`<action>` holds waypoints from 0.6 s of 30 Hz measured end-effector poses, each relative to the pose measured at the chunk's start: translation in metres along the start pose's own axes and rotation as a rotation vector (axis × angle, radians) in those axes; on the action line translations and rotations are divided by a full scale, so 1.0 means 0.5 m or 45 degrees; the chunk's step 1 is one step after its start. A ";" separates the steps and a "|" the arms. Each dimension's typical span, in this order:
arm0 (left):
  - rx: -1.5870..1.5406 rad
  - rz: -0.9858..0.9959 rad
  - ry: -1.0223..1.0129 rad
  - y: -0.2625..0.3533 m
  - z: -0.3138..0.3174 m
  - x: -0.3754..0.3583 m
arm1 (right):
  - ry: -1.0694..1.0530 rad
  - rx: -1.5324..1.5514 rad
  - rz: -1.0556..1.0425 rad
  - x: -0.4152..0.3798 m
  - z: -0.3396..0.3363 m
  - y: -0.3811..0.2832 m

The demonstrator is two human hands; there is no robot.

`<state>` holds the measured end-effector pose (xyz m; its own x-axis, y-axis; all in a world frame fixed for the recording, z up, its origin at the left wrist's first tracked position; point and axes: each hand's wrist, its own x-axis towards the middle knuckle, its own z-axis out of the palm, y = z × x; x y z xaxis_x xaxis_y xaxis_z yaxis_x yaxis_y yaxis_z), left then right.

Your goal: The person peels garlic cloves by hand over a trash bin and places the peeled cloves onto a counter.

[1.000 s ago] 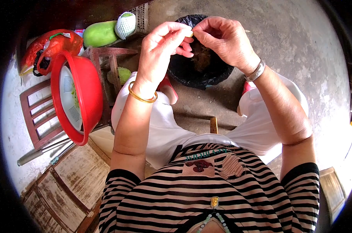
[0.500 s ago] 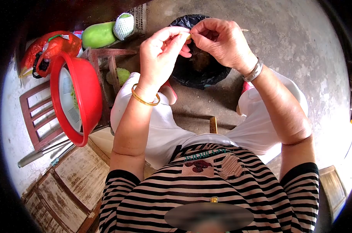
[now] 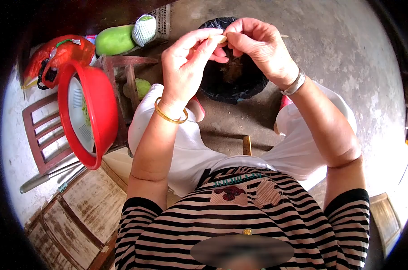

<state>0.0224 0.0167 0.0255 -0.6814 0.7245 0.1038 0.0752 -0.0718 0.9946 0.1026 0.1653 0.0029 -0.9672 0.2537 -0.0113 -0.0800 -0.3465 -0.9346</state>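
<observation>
My left hand [image 3: 186, 58] pinches a small pale yellowish piece [image 3: 219, 39] between thumb and forefinger, its other fingers loosely curled. Close against the piece's right end is my right hand [image 3: 260, 47], thumb and forefinger pressed together. Whatever those right fingertips hold is too small to make out. Below both hands stands a bin lined with a black plastic bag [image 3: 217, 92], with some brownish scraps [image 3: 232, 71] inside.
To the left, a red basin [image 3: 106, 117] holding a white strainer [image 3: 78, 112] with green bits rests on a wooden chair [image 3: 42, 130]. Behind it are a red plastic bag [image 3: 80, 54] and a long green gourd [image 3: 114, 40]. A round green vegetable [image 3: 142, 88] lies lower.
My right fingertips have shifted slightly right, away from the middle of the pale piece, so more of it shows. My left hand has barely moved and still holds it.
</observation>
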 end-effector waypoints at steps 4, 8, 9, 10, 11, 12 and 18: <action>0.158 0.109 0.070 0.000 -0.003 0.004 | -0.028 0.018 0.009 0.007 -0.006 -0.001; 0.334 0.178 0.108 -0.006 -0.013 0.007 | 0.012 -0.168 -0.311 0.022 -0.009 0.023; 0.325 0.176 0.106 -0.006 -0.012 0.007 | 0.013 -0.195 -0.288 0.020 -0.010 0.019; 0.318 0.173 0.104 -0.006 -0.010 0.006 | 0.013 -0.220 -0.265 0.014 -0.009 0.009; 0.311 0.167 0.101 -0.004 -0.009 0.005 | 0.015 -0.243 -0.240 0.011 -0.008 0.002; 0.329 0.130 0.078 -0.001 -0.010 0.004 | 0.019 -0.251 -0.173 0.009 -0.007 -0.002; 0.273 0.059 0.037 0.002 -0.012 0.006 | 0.082 -0.491 -0.322 0.005 -0.001 0.000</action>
<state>0.0161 0.0148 0.0269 -0.6939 0.7036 0.1528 0.2581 0.0450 0.9651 0.1004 0.1663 0.0026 -0.9111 0.3467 0.2230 -0.2038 0.0913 -0.9747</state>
